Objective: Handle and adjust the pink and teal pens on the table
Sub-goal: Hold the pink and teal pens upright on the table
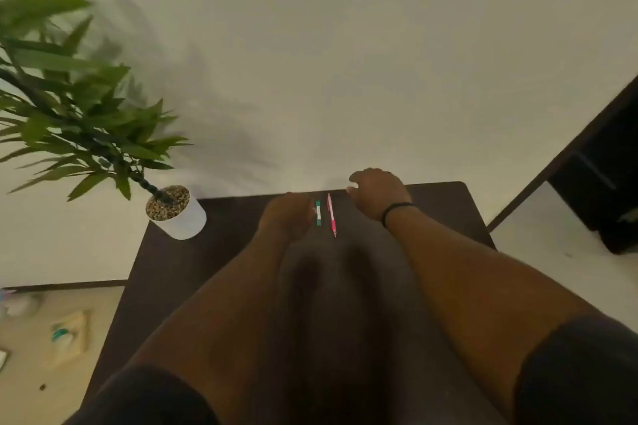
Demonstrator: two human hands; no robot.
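A teal pen with a white band point(318, 213) and a longer pink pen point(331, 214) lie side by side near the far edge of the dark table point(179, 272), both pointing away from me. My left hand point(286, 216) rests on the table just left of the teal pen, fingertips close to it, blurred; whether it touches the pen I cannot tell. My right hand point(376, 191) hovers at the far edge to the right of the pink pen, fingers loosely curled and apart, holding nothing. A black band circles that wrist.
A white pot point(183, 217) with pebbles and a leafy green plant point(69, 114) stands on the table's far left corner. A pale wall rises behind. Dark furniture point(600, 162) stands to the right. Small items lie on the floor at lower left.
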